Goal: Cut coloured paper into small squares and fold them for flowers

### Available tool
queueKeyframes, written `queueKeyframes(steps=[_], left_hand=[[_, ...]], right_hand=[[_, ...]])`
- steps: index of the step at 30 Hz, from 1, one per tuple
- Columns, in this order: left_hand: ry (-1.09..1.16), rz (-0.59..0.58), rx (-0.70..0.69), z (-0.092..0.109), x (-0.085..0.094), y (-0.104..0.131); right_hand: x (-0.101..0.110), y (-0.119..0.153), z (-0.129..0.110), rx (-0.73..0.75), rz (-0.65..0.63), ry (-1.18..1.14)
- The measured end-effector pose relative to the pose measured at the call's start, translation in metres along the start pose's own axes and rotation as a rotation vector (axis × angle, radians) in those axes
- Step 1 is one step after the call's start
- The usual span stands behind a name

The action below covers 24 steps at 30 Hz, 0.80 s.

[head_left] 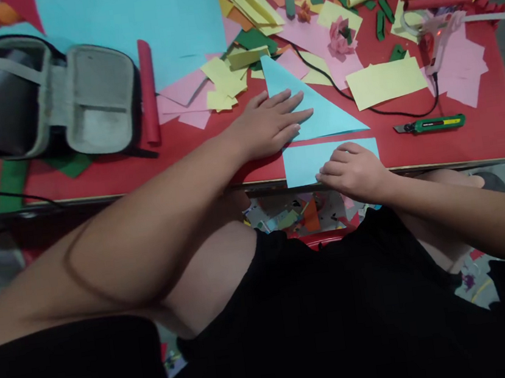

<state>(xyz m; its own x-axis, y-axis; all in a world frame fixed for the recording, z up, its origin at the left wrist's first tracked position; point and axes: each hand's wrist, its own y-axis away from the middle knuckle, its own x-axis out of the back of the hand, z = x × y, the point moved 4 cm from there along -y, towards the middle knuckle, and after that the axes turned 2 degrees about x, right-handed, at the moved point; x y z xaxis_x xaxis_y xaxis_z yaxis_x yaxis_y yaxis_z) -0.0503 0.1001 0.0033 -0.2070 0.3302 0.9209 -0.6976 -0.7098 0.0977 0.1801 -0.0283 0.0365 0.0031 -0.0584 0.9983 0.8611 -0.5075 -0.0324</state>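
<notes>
My left hand (274,124) lies flat with fingers spread on a folded light-blue paper triangle (316,110), pressing it to the red table. Just below the triangle is a light-blue paper strip (300,166), close to the table's front edge. My right hand (355,170) rests over the strip's right part with its fingers bent and close together, gripping it near the lower edge; the thumb is hidden. A narrow red gap shows between triangle and strip. To the right lies a green utility knife (438,124) with its blade end toward the papers.
Left stands an open grey-lined case (101,103) beside a red paper roll (148,91). A large blue sheet (130,20), yellow paper (387,82), a pink paper flower (341,37) and a pink glue gun (440,37) with black cord lie behind. Scraps litter the floor.
</notes>
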Motion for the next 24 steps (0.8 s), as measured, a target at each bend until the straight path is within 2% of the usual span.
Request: queueKeyframes(steps=[4, 7, 8, 9, 11, 13, 15, 16, 17, 18, 20, 22, 23, 24], left_hand=[[-0.010, -0.009, 0.000, 0.003, 0.002, 0.001], [-0.016, 0.010, -0.006, 0.007, 0.004, 0.003], [-0.014, 0.022, -0.007, 0.008, 0.004, 0.004], [-0.011, 0.033, -0.009, 0.010, 0.005, 0.005], [-0.004, 0.047, -0.022, 0.011, 0.005, 0.008], [-0.011, 0.050, -0.044, 0.013, 0.005, 0.011], [-0.036, 0.049, -0.069, 0.015, 0.007, 0.014], [-0.052, 0.044, -0.079, 0.016, 0.007, 0.016], [-0.069, 0.034, -0.086, 0.018, 0.008, 0.019], [-0.085, 0.021, -0.090, 0.020, 0.009, 0.021], [-0.109, -0.011, -0.088, 0.025, 0.009, 0.026], [-0.124, -0.029, -0.081, 0.033, 0.011, 0.030], [-0.131, -0.032, -0.080, 0.037, 0.012, 0.033], [-0.141, -0.033, -0.080, 0.042, 0.013, 0.035]], right_hand=[[0.009, 0.007, -0.008, 0.038, -0.002, -0.027], [0.040, 0.018, -0.013, 0.197, -0.010, -0.142], [0.054, 0.021, -0.009, 0.214, 0.008, -0.197], [0.068, 0.022, 0.002, 0.163, 0.059, -0.248], [0.092, 0.023, 0.043, -0.133, 0.232, -0.315], [0.104, 0.025, 0.099, -0.469, 0.453, -0.340], [0.098, 0.030, 0.152, -0.774, 0.506, -0.355], [0.093, 0.033, 0.173, -0.896, 0.490, -0.330], [0.087, 0.035, 0.186, -0.933, 0.429, -0.294], [0.086, 0.038, 0.192, -0.935, 0.444, -0.202], [0.083, 0.039, 0.182, -0.798, 0.464, -0.113], [0.078, 0.033, 0.152, -0.604, 0.466, -0.156], [0.072, 0.027, 0.134, -0.485, 0.411, -0.223], [0.063, 0.019, 0.115, -0.360, 0.298, -0.310]])
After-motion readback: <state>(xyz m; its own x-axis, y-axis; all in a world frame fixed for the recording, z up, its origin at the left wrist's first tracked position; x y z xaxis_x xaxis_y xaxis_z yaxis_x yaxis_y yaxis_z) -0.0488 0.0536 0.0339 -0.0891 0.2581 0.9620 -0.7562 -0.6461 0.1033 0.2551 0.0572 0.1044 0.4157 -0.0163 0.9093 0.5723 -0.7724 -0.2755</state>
